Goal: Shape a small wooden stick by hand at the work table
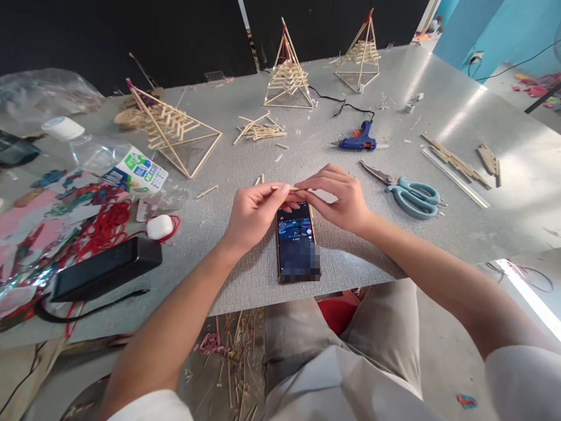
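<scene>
My left hand (255, 215) and my right hand (339, 196) meet over the top end of a phone (298, 245) lying on the grey table. Between them they pinch a short, thin wooden stick (289, 188), mostly covered by the fingers. The phone's screen is lit. Just behind my left hand lie small stick pieces (263, 179). Farther back is a loose pile of short sticks (262, 130). A blue glue gun (360, 139) rests beyond my right hand, and scissors with teal handles (414, 196) lie to its right.
Three stick pyramids stand behind: left (175, 126), middle (288, 76) and right (362, 55). At left are a plastic bottle (131, 166), red string (107, 225), a black case (107, 269) and a white earbud case (160, 227). Flat sticks (456, 161) lie at right.
</scene>
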`<control>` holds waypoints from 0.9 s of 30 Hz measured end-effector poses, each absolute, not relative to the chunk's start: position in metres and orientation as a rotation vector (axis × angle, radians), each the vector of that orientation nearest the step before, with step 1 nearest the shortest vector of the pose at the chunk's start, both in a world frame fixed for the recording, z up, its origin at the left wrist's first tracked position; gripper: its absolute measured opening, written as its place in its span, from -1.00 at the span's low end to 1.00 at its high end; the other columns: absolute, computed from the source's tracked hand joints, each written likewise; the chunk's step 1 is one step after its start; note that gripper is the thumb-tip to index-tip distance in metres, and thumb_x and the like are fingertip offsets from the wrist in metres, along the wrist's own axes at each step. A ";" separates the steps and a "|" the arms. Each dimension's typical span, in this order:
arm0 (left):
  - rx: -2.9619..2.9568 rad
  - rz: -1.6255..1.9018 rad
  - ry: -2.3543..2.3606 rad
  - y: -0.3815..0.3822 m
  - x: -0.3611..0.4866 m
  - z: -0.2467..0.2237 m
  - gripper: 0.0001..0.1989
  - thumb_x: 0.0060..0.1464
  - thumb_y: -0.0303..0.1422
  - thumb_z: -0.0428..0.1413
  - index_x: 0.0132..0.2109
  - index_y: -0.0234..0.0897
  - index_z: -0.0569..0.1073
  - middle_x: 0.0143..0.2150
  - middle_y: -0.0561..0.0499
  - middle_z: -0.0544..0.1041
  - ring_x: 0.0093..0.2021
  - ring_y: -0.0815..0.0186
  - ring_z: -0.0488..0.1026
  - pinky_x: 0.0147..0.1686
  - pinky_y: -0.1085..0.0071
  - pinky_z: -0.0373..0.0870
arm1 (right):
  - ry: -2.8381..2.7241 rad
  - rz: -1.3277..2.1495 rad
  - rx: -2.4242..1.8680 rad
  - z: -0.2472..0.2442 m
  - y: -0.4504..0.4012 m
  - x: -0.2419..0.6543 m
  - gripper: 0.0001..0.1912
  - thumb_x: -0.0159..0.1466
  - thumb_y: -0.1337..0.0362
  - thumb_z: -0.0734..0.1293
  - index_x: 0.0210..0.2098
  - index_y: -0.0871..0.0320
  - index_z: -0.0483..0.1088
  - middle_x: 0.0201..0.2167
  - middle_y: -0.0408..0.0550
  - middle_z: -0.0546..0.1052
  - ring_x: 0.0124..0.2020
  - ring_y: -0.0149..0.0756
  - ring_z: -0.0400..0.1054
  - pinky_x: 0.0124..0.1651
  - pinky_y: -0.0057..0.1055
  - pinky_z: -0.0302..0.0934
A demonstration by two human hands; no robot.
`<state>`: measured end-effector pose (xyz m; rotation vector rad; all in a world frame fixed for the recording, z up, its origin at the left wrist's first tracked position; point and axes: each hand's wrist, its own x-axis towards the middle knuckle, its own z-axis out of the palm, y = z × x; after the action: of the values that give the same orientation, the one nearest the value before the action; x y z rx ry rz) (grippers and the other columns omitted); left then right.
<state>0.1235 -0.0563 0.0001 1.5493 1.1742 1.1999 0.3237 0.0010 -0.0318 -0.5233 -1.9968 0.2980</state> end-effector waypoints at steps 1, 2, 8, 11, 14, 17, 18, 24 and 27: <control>1.529 1.212 1.153 -0.056 0.123 0.001 -0.70 0.31 -0.16 0.20 -0.16 -0.29 0.71 -0.19 -0.13 0.76 -0.24 0.22 0.68 -0.17 0.31 0.62 | -1.969 0.333 -0.514 -0.031 0.001 0.323 -0.86 0.47 0.23 0.40 -0.14 0.06 0.64 -0.26 -0.10 0.73 -0.26 -0.28 0.51 -0.10 -0.22 0.34; 1.515 1.218 1.135 -0.055 0.121 0.001 -0.72 0.30 -0.19 0.20 -0.18 -0.30 0.72 -0.21 -0.12 0.76 -0.25 0.23 0.68 -0.18 0.31 0.61 | -1.938 0.372 -0.519 -0.031 0.002 0.323 -0.87 0.45 0.21 0.43 -0.18 0.06 0.65 -0.29 -0.11 0.72 -0.29 -0.30 0.50 -0.12 -0.24 0.35; 1.583 1.106 1.125 -0.050 0.111 0.003 -0.73 0.29 -0.22 0.20 -0.20 -0.30 0.73 -0.27 -0.11 0.75 -0.29 0.26 0.66 -0.27 0.38 0.54 | -1.898 0.583 -0.533 -0.032 0.006 0.324 -0.84 0.36 0.16 0.53 -0.28 0.11 0.64 -0.39 -0.13 0.68 -0.35 -0.37 0.43 -0.26 -0.37 0.31; 1.648 1.014 1.180 -0.047 0.106 0.004 -0.73 0.25 -0.16 0.27 -0.20 -0.29 0.72 -0.29 -0.09 0.74 -0.34 0.29 0.62 -0.33 0.41 0.49 | -1.991 0.529 -0.457 -0.033 0.008 0.325 -0.84 0.42 0.18 0.47 -0.23 0.11 0.65 -0.36 -0.11 0.70 -0.32 -0.36 0.46 -0.19 -0.34 0.34; 1.646 0.980 1.202 -0.046 0.105 0.004 -0.70 0.25 -0.12 0.29 -0.22 -0.28 0.71 -0.34 -0.08 0.72 -0.39 0.32 0.57 -0.38 0.43 0.45 | -2.031 0.511 -0.420 -0.033 0.008 0.325 -0.86 0.46 0.24 0.42 -0.16 0.11 0.65 -0.31 -0.08 0.72 -0.29 -0.36 0.48 -0.13 -0.33 0.36; 1.615 1.000 1.189 -0.046 0.106 0.004 -0.65 0.29 -0.08 0.25 -0.24 -0.29 0.71 -0.35 -0.10 0.72 -0.42 0.33 0.55 -0.43 0.43 0.41 | -2.014 0.568 -0.455 -0.032 0.006 0.325 -0.85 0.47 0.27 0.39 -0.13 0.12 0.66 -0.28 -0.07 0.72 -0.28 -0.37 0.47 -0.17 -0.38 0.36; 1.604 1.011 1.188 -0.047 0.106 0.005 -0.64 0.29 -0.08 0.24 -0.24 -0.29 0.71 -0.35 -0.11 0.72 -0.43 0.32 0.55 -0.44 0.42 0.41 | -2.007 0.591 -0.468 -0.031 0.006 0.325 -0.84 0.47 0.27 0.39 -0.12 0.12 0.66 -0.28 -0.07 0.72 -0.27 -0.38 0.47 -0.18 -0.38 0.36; 1.585 1.036 1.186 -0.048 0.107 0.008 -0.63 0.30 -0.07 0.23 -0.20 -0.29 0.72 -0.31 -0.14 0.73 -0.43 0.31 0.55 -0.46 0.41 0.39 | -1.968 0.648 -0.483 -0.031 0.005 0.324 -0.83 0.45 0.22 0.41 -0.12 0.13 0.66 -0.29 -0.07 0.71 -0.28 -0.39 0.48 -0.19 -0.38 0.35; 1.594 1.022 1.180 -0.048 0.108 0.007 -0.61 0.32 -0.06 0.22 -0.19 -0.29 0.73 -0.30 -0.15 0.74 -0.43 0.32 0.55 -0.47 0.41 0.38 | -1.959 0.648 -0.482 -0.031 0.004 0.324 -0.86 0.43 0.24 0.44 -0.15 0.14 0.66 -0.30 -0.08 0.70 -0.29 -0.41 0.45 -0.21 -0.40 0.33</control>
<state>0.1079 -0.0480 0.0074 1.5936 1.1799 1.0222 0.3237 0.0042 -0.0311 -0.4822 -1.9592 0.6476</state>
